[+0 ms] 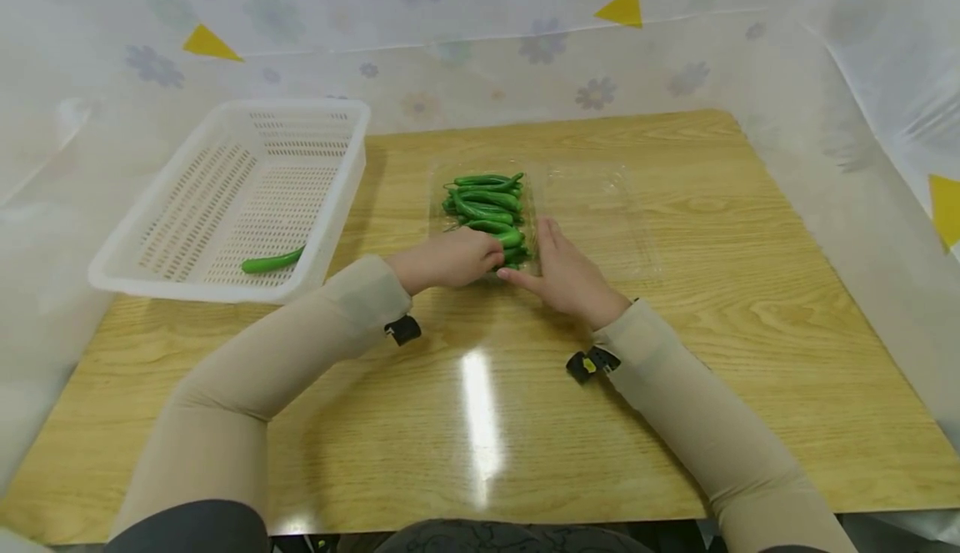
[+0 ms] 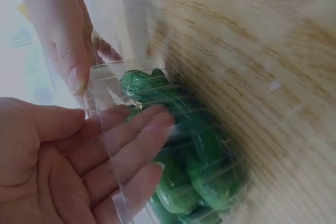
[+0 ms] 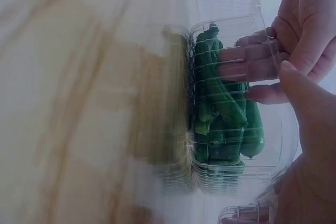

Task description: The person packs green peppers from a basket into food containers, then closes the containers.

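Observation:
A clear plastic clamshell box (image 1: 534, 203) stands on the table with long green peppers (image 1: 483, 198) laid in it, its lid (image 1: 600, 219) folded out flat to the right. My left hand (image 1: 457, 257) reaches over the near wall. In the left wrist view its fingers (image 2: 139, 140) extend loosely inside the box against the peppers, seen partly through the plastic. At the box's near right corner rests my right hand (image 1: 570, 273). Its thumb (image 3: 294, 80) lies along the near rim, while the other fingers spread along the right side by the lid's fold.
To the left stands a white slotted plastic basket (image 1: 348, 169) with one green pepper (image 1: 272, 262) on its floor. The wooden table (image 1: 712, 353) runs back to a flowered plastic sheet (image 1: 480, 77), which carries yellow triangles.

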